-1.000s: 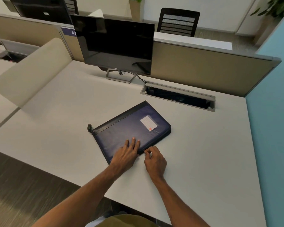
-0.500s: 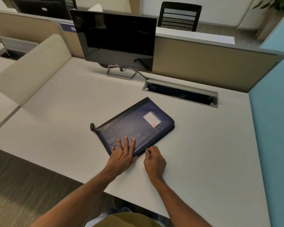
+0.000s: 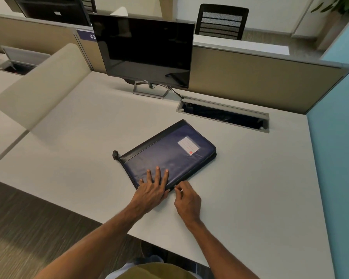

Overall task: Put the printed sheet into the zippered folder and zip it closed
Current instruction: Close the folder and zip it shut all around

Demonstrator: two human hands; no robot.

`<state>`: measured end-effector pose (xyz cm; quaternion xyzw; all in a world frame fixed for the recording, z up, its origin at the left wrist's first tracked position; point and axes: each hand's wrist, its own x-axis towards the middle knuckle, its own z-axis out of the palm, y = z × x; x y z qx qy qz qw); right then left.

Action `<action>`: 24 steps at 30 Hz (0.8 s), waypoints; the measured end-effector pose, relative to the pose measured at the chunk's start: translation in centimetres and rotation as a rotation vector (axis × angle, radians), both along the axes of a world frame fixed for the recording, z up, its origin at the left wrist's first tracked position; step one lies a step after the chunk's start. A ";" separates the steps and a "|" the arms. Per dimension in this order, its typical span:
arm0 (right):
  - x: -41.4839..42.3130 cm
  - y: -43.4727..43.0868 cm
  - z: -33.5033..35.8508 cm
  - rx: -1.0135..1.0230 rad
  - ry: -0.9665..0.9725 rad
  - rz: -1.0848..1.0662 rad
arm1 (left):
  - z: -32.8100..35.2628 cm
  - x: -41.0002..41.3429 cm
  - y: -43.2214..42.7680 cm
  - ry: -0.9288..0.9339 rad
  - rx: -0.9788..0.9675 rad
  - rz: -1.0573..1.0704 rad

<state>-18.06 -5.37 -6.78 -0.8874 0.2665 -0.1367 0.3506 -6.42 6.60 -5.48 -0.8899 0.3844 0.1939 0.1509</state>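
Folder: my zippered folder [image 3: 169, 156] lies flat and shut on the surface [image 3: 250, 188], set at a slant, its near corner just inside the front edge.
Left hand: my left hand [image 3: 152, 190] rests palm down on the near corner of the cover, fingers spread, pressing, not gripping.
Right hand: my right hand [image 3: 187, 200] sits at the near long edge, thumb and forefinger pressed together in a small grip on what I judge to be the zipper pull [image 3: 175, 186]; it is too small to see clearly.
Sheet: no printed sheet shows anywhere, so I take it to be inside already.
Stage: judging by this, only the zipping is left, somewhere along the near edge.
Risk, sliding: if my left palm eases off, the pull could drag the whole folder across the smooth surface instead of running the track.
Risk, snag: at the rounded corner the slider may bind, or catch a sheet edge if the paper sits close to the teeth.
Risk, slip: the tab is tiny, so a pinch that light could lose it.
Look: dark navy cover, faintly wrinkled, black band along the far long edge, a white label with a red mark near the far right corner, a small black tab [image 3: 115, 154] poking out at the left corner.
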 end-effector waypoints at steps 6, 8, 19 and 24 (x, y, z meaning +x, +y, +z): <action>-0.1 0.6 0.0 0.021 -0.001 -0.096 | 0.3 -0.1 0.1 0.008 -0.014 -0.003; 0.3 0.0 0.4 0.005 0.023 -0.125 | 0.4 -0.1 0.3 0.002 -0.016 -0.008; 1.7 -10.9 2.8 0.068 0.110 -0.496 | -0.1 -0.2 3.9 -0.070 -0.041 -0.110; 1.6 -13.6 3.3 0.062 0.147 -0.424 | -0.3 -0.5 4.5 -0.037 -0.057 -0.089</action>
